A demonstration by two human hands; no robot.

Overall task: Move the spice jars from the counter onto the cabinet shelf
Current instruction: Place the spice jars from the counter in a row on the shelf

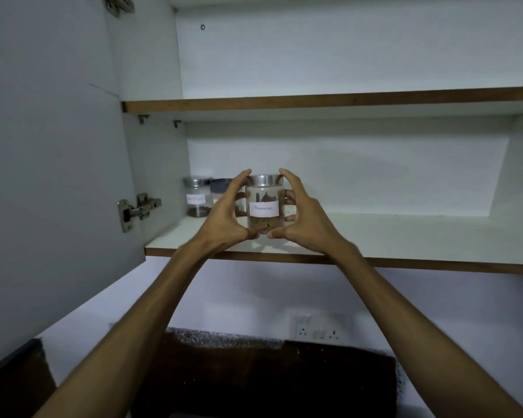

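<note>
Now we cup the clear glass cinnamon jar with its silver lid [264, 203] between both hands, left hand [228, 212] and right hand [304, 218] pressed to its sides, near the front edge of the white lower cabinet shelf [405, 236]; two more labelled jars [197, 197] stand at its back-left corner.

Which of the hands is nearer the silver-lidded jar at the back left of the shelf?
Left. The left hand is just right of that jar, in front of it, cupping the cinnamon jar; the right hand cups the cinnamon jar's far side.
</note>
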